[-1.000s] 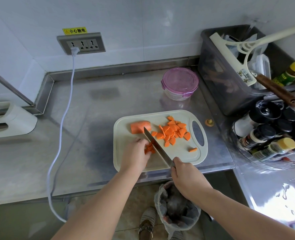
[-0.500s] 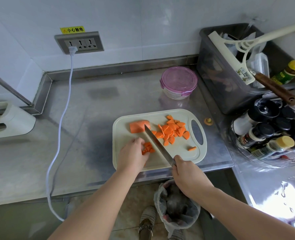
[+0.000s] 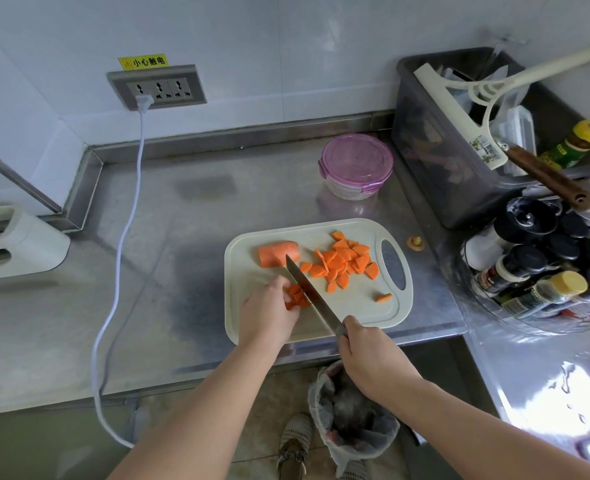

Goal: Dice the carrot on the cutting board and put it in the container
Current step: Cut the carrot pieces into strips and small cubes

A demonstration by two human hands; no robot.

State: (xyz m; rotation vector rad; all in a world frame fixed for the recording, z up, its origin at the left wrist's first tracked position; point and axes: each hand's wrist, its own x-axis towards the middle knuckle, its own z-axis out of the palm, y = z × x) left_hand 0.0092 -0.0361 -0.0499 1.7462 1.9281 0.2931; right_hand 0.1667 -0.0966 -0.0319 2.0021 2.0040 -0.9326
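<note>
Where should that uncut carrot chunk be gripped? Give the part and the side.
Grip the uncut carrot chunk across its middle, fingers coming from above and left: it lies on its side, long axis left-right, with the knife tip at its right half.

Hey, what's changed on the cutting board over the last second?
Nothing clearly moved. The right hand still grips the knife, blade beside the small carrot pieces that the left hand holds. Carrot chunk, slice pile, board and lidded container stayed put.
</note>
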